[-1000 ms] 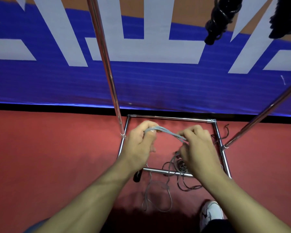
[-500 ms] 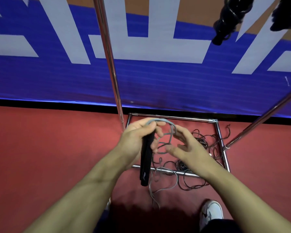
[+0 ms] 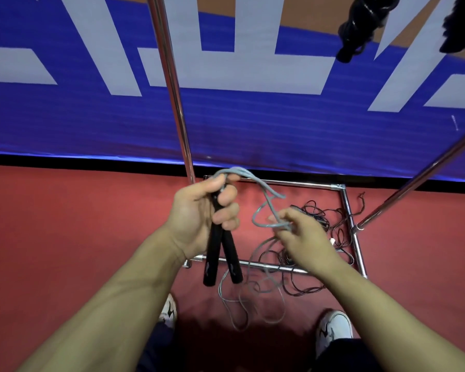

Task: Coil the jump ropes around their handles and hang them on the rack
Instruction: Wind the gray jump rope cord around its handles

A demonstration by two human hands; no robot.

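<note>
My left hand (image 3: 202, 210) grips two black jump-rope handles (image 3: 223, 256) side by side, their free ends pointing down. A grey rope (image 3: 263, 205) leaves the top of that fist, arcs right and down, and is pinched by the fingers of my right hand (image 3: 304, 237). The rest of the grey rope hangs in loose loops (image 3: 253, 299) onto the red floor. The chrome rack's base frame (image 3: 346, 208) lies on the floor beyond my hands, with its left upright (image 3: 172, 84) rising out of view. Two coiled black ropes (image 3: 360, 25) hang at the top right.
A tangle of thin black rope (image 3: 317, 218) lies inside the rack base. A slanted chrome bar (image 3: 419, 181) crosses the right side. A blue banner (image 3: 253, 124) covers the wall behind. My white shoes (image 3: 333, 331) stand on the floor near the rope loops.
The second black handle has come into view beside the first in my left hand. My right hand moved right and down and closed its fingers on the grey rope, drawing a loop out.
</note>
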